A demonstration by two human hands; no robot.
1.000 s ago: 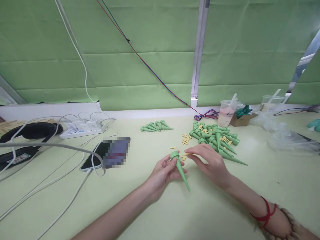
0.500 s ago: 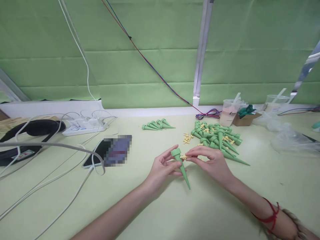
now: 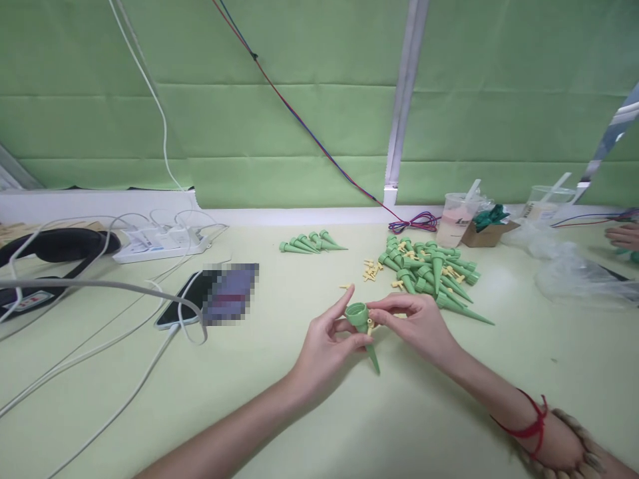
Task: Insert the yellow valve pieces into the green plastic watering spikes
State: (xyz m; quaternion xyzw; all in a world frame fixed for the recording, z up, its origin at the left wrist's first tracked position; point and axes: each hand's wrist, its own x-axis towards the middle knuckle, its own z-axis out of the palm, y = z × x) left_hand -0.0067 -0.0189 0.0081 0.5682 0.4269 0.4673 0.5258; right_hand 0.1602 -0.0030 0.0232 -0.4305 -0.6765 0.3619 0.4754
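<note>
My left hand (image 3: 322,342) is closed around a green plastic watering spike (image 3: 356,315), its open threaded top tilted toward me and its point down to the right. Thumb and fingers of my right hand (image 3: 424,326) pinch a small yellow plastic valve (image 3: 370,326) against the spike's side, just under the collar. My fingertips partly cover the valve, so how deep it sits cannot be seen. Beyond my right hand lies a heap of green spikes (image 3: 436,266) with yellow valves among them. Several loose yellow valves (image 3: 370,271) lie left of the heap.
A row of green spikes (image 3: 307,243) lies at the back. Left are a phone (image 3: 184,303), white cables, a power strip (image 3: 160,245) and a black headband-like item (image 3: 74,246). Drink cups (image 3: 453,223), a small cardboard box (image 3: 482,234) and plastic bags stand right. Another person's hand (image 3: 623,234) shows at the right edge.
The spike has tilted so its open top faces me more. The yellow valve now sits close against its side. Another person's hand has come into view at the right edge.
</note>
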